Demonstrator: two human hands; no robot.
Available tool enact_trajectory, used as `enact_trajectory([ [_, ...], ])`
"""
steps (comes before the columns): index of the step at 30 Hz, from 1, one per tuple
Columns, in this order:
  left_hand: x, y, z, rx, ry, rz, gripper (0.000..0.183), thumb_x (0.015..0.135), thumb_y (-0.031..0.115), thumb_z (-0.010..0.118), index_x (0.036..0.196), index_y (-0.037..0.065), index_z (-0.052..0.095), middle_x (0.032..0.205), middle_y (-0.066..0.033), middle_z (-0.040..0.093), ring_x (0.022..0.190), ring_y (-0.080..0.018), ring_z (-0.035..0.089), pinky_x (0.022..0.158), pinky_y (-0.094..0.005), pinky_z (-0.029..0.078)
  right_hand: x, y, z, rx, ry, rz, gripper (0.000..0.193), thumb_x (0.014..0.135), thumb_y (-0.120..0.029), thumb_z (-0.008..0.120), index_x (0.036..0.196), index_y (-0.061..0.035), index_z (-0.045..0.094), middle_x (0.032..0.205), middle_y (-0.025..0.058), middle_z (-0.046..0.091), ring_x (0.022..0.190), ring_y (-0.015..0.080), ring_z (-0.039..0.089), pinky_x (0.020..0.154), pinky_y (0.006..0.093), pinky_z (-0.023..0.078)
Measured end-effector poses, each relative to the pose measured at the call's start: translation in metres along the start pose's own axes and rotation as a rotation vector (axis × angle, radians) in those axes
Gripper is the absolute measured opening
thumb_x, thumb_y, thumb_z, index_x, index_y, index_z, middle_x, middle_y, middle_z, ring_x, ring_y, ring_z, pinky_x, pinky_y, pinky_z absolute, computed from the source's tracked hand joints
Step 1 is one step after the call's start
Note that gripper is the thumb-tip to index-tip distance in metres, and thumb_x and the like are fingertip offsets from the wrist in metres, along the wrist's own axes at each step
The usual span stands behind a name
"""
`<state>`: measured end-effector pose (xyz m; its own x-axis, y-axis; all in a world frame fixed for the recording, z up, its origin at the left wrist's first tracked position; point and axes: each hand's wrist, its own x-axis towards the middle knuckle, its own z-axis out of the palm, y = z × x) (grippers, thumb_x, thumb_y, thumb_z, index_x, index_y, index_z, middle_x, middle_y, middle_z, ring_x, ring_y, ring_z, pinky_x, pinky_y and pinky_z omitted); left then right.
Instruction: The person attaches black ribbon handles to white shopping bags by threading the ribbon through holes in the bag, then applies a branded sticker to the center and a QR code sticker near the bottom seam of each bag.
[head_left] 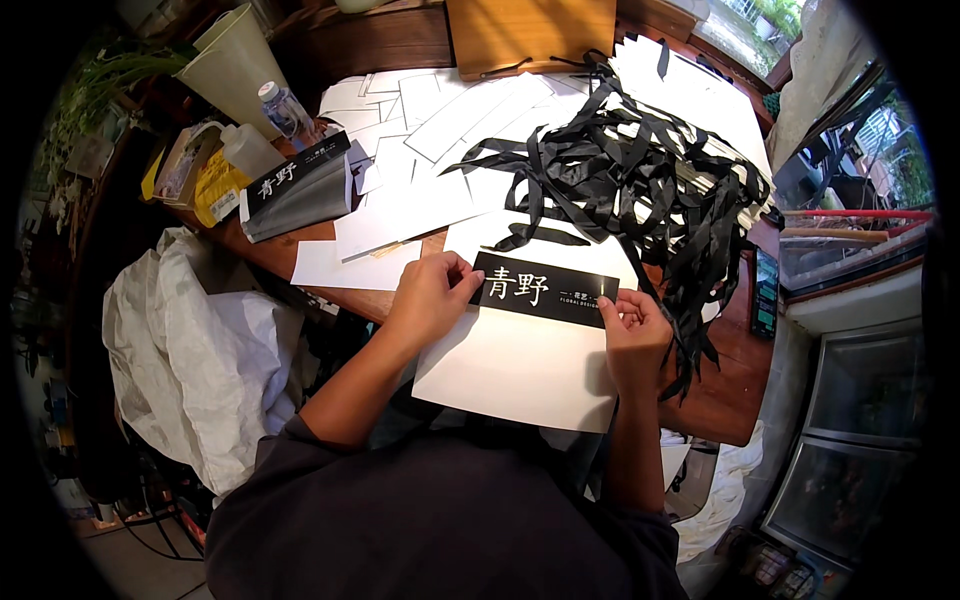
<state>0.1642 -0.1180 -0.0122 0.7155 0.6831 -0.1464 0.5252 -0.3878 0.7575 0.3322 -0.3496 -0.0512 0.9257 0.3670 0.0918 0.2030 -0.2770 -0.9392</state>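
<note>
A black rectangular label (540,312) with white printing lies over a white paper sheet or flat bag (510,370) at the table's front edge. My left hand (438,295) pinches the label's left end between thumb and fingers. At its right end, my right hand (637,335) grips the corner the same way. The label sits roughly level, tilted slightly down to the right. Whether it is stuck to the white paper or only held against it, I cannot tell. Just beyond is a tangled heap of black ribbon handles (600,165), some hanging down past my right hand.
A pack of black labels (300,195) lies at the left, near a clear bottle (287,115) and a yellow packet (215,190). White paper pieces (400,215) cover the table's left and back. A phone (764,295) rests at the right edge. A white sack (190,350) stands lower left.
</note>
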Motion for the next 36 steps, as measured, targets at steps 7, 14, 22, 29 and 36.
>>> enact_trajectory([
  [7,-0.002,0.002,0.001,0.006,0.006,-0.003,0.025,0.096,0.022,0.077,0.087,0.000,0.072,0.070,-0.0077,0.069,0.060,-0.0145,0.059,0.059,-0.0318,0.047,-0.001,0.002,0.001,0.005,0.007,0.004,0.025,0.086,-0.007,0.085,0.102,0.0080,0.072,0.078,0.0040,0.070,0.059,0.0043,0.052,0.055,0.0214,0.043],
  [14,-0.003,0.003,0.002,0.018,0.016,0.006,0.025,0.096,0.021,0.077,0.087,-0.001,0.072,0.070,-0.0089,0.069,0.061,-0.0155,0.060,0.060,-0.0319,0.048,-0.001,0.003,0.001,-0.023,0.018,-0.016,0.026,0.085,-0.008,0.086,0.101,0.0074,0.073,0.077,0.0046,0.070,0.058,0.0056,0.053,0.055,0.0230,0.044],
  [22,-0.005,0.002,0.004,0.044,0.044,0.044,0.024,0.096,0.020,0.077,0.088,-0.002,0.072,0.074,-0.0120,0.072,0.063,-0.0191,0.065,0.062,-0.0334,0.051,-0.002,0.003,0.001,-0.072,0.030,-0.027,0.026,0.084,-0.010,0.086,0.100,0.0065,0.073,0.076,0.0057,0.071,0.058,0.0075,0.055,0.056,0.0250,0.046],
  [29,-0.005,0.003,0.006,0.089,0.061,0.062,0.023,0.095,0.020,0.076,0.089,-0.002,0.072,0.076,-0.0140,0.073,0.065,-0.0232,0.069,0.064,-0.0357,0.053,-0.002,0.000,0.000,-0.087,0.021,-0.040,0.025,0.085,-0.009,0.085,0.099,0.0065,0.073,0.076,0.0062,0.071,0.057,0.0078,0.055,0.056,0.0256,0.046],
  [36,-0.008,-0.001,0.011,0.132,0.124,0.127,0.021,0.094,0.018,0.078,0.096,-0.001,0.069,0.077,-0.0148,0.072,0.067,-0.0273,0.068,0.065,-0.0381,0.053,-0.001,-0.001,0.000,-0.067,0.006,-0.001,0.025,0.087,-0.010,0.084,0.101,0.0069,0.074,0.077,0.0059,0.072,0.058,0.0073,0.056,0.056,0.0247,0.046],
])
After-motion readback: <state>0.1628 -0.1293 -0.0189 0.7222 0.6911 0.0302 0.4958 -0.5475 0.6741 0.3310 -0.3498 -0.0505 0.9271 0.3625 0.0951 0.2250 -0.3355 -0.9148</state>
